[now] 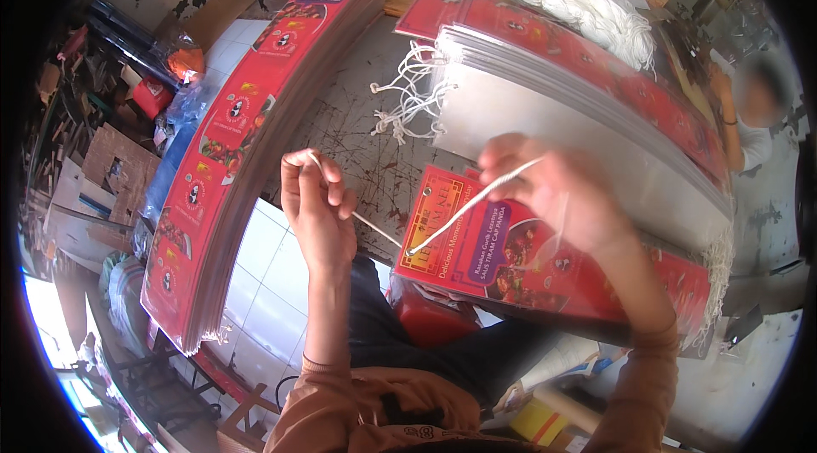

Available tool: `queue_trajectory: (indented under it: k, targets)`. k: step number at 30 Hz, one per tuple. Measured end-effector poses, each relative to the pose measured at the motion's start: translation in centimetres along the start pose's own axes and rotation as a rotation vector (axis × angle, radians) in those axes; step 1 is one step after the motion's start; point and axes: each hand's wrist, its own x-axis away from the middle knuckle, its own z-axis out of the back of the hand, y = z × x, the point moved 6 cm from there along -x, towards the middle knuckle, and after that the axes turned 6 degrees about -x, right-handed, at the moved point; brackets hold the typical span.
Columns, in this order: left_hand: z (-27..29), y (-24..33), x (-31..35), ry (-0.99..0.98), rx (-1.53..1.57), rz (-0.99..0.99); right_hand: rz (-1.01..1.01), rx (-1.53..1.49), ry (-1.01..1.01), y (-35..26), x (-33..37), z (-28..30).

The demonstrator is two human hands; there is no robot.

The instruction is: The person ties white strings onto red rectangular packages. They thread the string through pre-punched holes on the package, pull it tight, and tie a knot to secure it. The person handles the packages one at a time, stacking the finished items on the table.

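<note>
A white cord runs through a hole near the left corner of a long red printed board in front of me. My left hand is pinched on one length of it, left of the board. The other length rises to my right hand, which is smeared by motion but has the cord between thumb and fingers. Just behind the board stands a stack of similar boards, with knotted white cord ends hanging from its left end. The board's right part is partly behind my right forearm.
Along the left lies another tall stack of red boards. A thick skein of white cord rests on the back stack. The scratched worktable lies between the stacks. Another person is at the far right. Wood scraps clutter the left side.
</note>
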Motion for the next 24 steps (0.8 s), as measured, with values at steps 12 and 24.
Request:
queue_trajectory:
  k: [12,24]
  targets:
    - [-0.8,0.3,0.8,0.057,-0.427,-0.143,0.174,-0.06,0.143,-5.9,0.8,-1.3]
    - [-3.0,-0.7,1.1,-0.133,-0.859,0.02,0.439,1.037,0.179,2.0,-2.3,-1.2]
